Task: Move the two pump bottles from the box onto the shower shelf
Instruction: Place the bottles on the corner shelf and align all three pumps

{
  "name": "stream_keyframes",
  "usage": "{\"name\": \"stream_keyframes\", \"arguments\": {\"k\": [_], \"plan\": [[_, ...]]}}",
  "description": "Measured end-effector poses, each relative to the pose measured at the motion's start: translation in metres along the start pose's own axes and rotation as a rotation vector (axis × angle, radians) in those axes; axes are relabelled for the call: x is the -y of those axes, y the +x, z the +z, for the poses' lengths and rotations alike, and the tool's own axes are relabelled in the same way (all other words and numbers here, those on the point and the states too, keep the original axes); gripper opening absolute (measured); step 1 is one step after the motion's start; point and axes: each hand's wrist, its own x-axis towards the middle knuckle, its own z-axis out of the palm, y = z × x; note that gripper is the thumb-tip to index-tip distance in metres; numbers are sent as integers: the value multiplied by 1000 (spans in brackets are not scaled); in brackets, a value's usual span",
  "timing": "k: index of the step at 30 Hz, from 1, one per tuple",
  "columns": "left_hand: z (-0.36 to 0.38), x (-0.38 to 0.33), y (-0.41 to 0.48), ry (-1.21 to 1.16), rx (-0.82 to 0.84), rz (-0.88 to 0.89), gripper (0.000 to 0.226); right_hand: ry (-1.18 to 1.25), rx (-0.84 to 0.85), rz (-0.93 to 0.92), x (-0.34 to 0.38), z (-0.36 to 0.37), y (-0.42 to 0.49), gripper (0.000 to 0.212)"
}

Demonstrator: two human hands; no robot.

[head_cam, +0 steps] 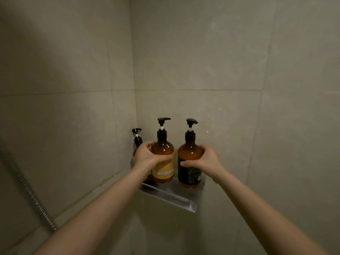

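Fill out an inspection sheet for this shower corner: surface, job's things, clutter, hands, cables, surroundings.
Surface: clear corner shelf fixed to the tiled walls.
Job's things: yellow-label pump bottle and dark-label pump bottle, both upright on the shelf.
Clutter: third pump bottle in the corner behind the left hand.
Hands: left hand wrapped round the yellow-label bottle; right hand round the dark-label one.
Cables: metal shower hose at the left; no cables seen.
Surroundings: beige wall tiles; box not in view.

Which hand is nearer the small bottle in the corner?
Left. The left hand is right in front of the small bottle, gripping the yellow-label bottle; the right hand grips the dark-label bottle, farther away.
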Motion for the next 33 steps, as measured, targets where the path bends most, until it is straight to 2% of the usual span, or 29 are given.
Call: {"name": "stream_keyframes", "arguments": {"k": [6, 15, 27, 33], "plan": [[12, 21, -1, -74, 8, -59, 85, -41, -92, 85, -15, 19, -3, 74], [22, 33, 2, -80, 104, -40, 85, -22, -124, 155, -36, 34, -5, 68], [35, 54, 4, -46, 72, -33, 84, -15, -165, 144, -52, 39, -2, 77], [37, 60, 5, -19, 47, 5, 82, -56, -110, 139, -54, 37, -3, 80]]}}
